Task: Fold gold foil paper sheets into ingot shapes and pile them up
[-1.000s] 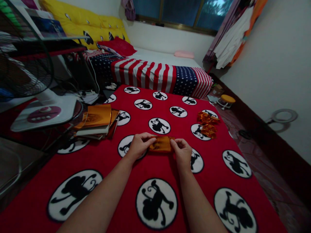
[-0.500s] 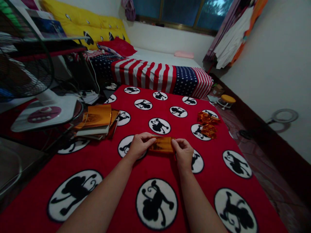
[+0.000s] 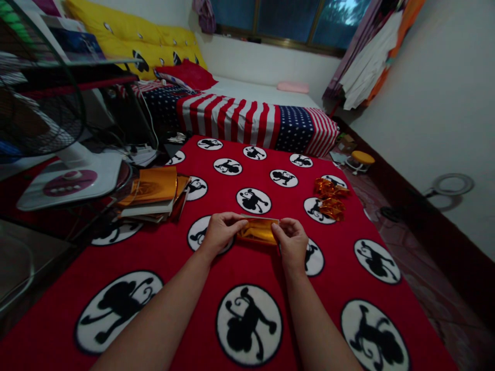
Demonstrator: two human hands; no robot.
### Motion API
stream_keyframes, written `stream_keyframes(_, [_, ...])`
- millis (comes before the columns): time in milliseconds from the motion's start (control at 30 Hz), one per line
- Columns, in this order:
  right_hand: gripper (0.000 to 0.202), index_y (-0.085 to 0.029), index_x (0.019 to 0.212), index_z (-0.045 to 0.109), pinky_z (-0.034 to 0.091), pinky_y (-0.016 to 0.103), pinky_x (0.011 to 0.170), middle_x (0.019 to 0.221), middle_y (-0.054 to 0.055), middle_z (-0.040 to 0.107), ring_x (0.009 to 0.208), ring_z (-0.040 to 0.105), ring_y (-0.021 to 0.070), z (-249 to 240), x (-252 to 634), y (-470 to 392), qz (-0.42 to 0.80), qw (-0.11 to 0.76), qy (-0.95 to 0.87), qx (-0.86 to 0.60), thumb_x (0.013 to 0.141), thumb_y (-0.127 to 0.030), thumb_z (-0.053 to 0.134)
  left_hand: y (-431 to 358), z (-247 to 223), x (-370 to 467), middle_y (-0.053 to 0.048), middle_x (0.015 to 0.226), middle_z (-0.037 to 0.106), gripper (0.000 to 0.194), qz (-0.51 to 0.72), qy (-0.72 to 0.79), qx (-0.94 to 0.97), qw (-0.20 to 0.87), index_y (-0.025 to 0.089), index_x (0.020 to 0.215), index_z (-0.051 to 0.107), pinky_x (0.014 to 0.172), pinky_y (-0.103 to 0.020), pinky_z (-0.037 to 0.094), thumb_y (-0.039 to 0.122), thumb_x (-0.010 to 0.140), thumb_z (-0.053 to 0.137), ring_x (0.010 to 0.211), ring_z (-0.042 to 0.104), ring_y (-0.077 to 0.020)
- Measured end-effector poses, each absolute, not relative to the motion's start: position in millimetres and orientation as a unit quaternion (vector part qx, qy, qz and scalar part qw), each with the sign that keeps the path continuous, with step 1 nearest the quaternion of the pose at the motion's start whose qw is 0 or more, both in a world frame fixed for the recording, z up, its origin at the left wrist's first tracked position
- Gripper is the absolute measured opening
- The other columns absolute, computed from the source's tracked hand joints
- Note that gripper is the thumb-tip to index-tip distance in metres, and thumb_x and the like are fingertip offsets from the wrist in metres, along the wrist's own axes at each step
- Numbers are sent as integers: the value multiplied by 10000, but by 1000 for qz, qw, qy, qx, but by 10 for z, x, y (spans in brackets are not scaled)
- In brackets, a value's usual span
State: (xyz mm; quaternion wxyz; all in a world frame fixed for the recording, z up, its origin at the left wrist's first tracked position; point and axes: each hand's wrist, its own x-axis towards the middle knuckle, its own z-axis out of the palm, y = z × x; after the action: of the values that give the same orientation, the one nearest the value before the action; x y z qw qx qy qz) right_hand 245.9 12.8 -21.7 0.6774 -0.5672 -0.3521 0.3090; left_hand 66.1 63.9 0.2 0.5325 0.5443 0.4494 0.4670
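Note:
A shiny gold foil paper (image 3: 258,231), folded into a narrow strip with a pale edge along its top, is held between my two hands over the red cloth. My left hand (image 3: 222,232) pinches its left end between thumb and fingers. At the right end, my right hand (image 3: 291,238) grips it the same way. Farther right lie folded gold foil pieces (image 3: 331,198) on the cloth. A stack of gold and white paper sheets (image 3: 154,193) sits to the left of my hands.
The red cloth (image 3: 251,268) carries white circles with black monkey figures. A fan (image 3: 73,175) stands at the left. Behind is a bed (image 3: 240,118) with a striped and starred cover. A yellow-topped stool (image 3: 362,158) stands on the floor at right.
The foil strip has tilted slightly, showing a brighter surface and more of the pale edge at its top. Both hands keep nearly the same place and grip.

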Motion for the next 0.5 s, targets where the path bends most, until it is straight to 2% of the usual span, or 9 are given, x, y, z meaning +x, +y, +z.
stream_keyframes(333, [395,-188,990,586,477,263,634,754,-4,653,650,595,132,-181,2446,125,323,662,-358,-574,670,-324,772,650,8,676,-44,697,725,211,487,431,526,548,141,709,672,607,-234,516,286,604,784,647,678,-163])
stream_keyframes(500, [394,-184,998,587,474,261,656,749,-7,652,675,599,134,-154,2433,116,319,657,-364,-578,669,-304,766,659,-40,658,-7,691,682,349,484,449,527,535,156,909,630,558,-204,491,290,623,779,626,657,-145])
